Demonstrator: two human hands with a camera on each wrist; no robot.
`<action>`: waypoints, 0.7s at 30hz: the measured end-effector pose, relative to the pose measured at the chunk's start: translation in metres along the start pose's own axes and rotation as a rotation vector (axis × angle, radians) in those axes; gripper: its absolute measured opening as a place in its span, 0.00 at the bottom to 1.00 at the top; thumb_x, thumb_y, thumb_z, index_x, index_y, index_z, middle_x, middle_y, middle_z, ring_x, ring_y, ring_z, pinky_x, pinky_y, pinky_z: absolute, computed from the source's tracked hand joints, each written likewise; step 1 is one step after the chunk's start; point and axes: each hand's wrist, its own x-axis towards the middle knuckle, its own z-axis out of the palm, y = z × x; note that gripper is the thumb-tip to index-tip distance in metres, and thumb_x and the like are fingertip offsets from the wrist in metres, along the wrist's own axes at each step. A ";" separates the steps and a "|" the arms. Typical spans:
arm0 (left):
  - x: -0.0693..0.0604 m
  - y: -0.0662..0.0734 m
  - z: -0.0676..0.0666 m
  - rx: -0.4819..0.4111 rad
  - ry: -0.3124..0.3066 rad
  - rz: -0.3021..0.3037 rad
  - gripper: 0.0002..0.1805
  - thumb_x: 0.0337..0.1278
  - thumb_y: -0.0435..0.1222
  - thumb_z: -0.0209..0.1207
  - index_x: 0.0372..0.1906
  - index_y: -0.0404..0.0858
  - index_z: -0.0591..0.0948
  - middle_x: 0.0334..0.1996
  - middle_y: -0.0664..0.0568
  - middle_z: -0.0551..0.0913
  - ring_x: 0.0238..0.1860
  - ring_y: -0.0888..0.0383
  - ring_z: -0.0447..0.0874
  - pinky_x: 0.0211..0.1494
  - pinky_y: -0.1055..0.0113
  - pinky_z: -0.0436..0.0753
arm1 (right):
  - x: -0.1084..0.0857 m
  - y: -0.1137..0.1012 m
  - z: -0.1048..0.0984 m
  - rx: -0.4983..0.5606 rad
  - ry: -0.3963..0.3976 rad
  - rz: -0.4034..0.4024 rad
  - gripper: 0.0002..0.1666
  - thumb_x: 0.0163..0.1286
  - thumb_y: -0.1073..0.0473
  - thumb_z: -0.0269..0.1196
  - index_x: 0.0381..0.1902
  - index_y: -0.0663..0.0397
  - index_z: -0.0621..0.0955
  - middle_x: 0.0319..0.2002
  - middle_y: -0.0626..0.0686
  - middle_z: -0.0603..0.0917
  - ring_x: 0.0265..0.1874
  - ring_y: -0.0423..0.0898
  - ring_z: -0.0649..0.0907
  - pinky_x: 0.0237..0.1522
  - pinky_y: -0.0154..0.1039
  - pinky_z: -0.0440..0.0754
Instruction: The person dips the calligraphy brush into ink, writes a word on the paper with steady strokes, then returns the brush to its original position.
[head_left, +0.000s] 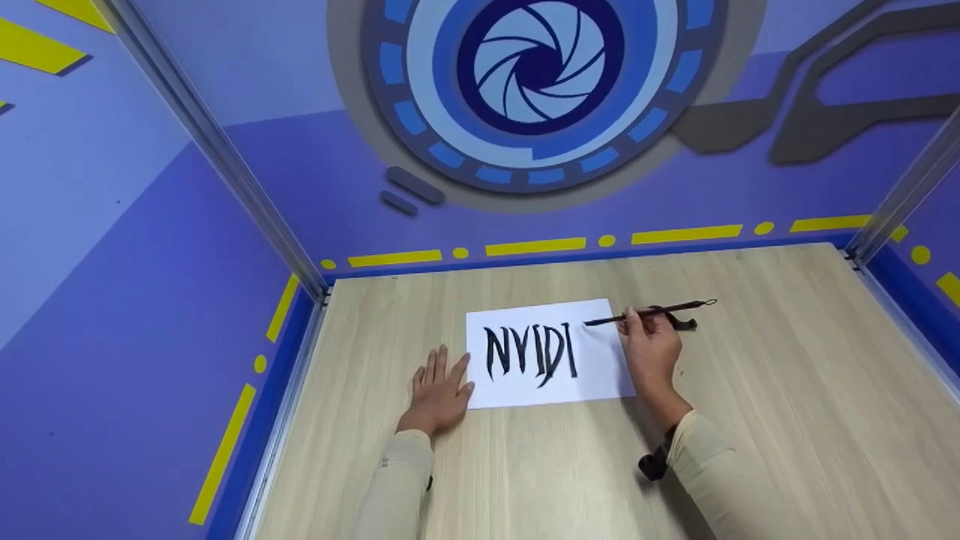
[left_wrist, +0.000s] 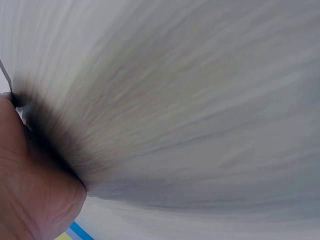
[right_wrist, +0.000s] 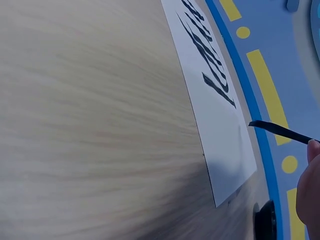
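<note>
- Head: white paper (head_left: 510, 395) lies flat on the wood worktop (head_left: 810, 390), between the two hands; black brushed letters (head_left: 538, 351) read "NVIDI", blank space right of the last stroke.
- Head: left hand (head_left: 440, 394) flat, fingers spread, holding nothing; thumb and index at paper's left edge.
- Head: right hand (head_left: 651, 349) pinches a dark brush (head_left: 604, 321) with curled fingers; brush near level, tip pointing left, over upper right of paper, just beside the last stroke.
- Head: dark object (head_left: 687, 325) just beyond right hand, partly hidden; black wrist device (head_left: 654, 463) at right cuff.
- Head: purple-blue wall (head_left: 292, 180) behind, yellow dashes along its base.
- Left wrist: part of left hand at lower left, against blurred worktop; fingers can't be made out here.
- Right wrist: fingers at right edge on brush; tip looks raised off paper; dark object on worktop near paper's end, apart from it.
</note>
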 end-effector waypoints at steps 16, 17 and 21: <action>0.000 0.001 -0.002 0.024 -0.029 -0.007 0.34 0.85 0.55 0.41 0.88 0.56 0.55 0.90 0.42 0.36 0.90 0.40 0.30 0.89 0.37 0.39 | 0.004 0.011 0.006 -0.073 -0.005 -0.001 0.15 0.80 0.56 0.64 0.48 0.66 0.85 0.44 0.69 0.92 0.31 0.31 0.89 0.38 0.22 0.86; 0.002 -0.002 0.001 0.024 -0.029 -0.008 0.34 0.84 0.55 0.40 0.88 0.57 0.54 0.90 0.42 0.35 0.90 0.40 0.30 0.89 0.38 0.38 | 0.004 0.012 0.007 -0.076 -0.002 0.005 0.14 0.80 0.57 0.64 0.48 0.66 0.85 0.44 0.69 0.92 0.31 0.30 0.89 0.38 0.22 0.86; 0.003 -0.004 0.003 0.023 -0.013 0.002 0.34 0.84 0.55 0.41 0.87 0.56 0.55 0.90 0.41 0.36 0.90 0.39 0.31 0.89 0.37 0.39 | 0.003 0.013 0.007 -0.131 0.004 -0.010 0.13 0.80 0.56 0.65 0.47 0.63 0.85 0.42 0.65 0.92 0.32 0.31 0.88 0.37 0.21 0.84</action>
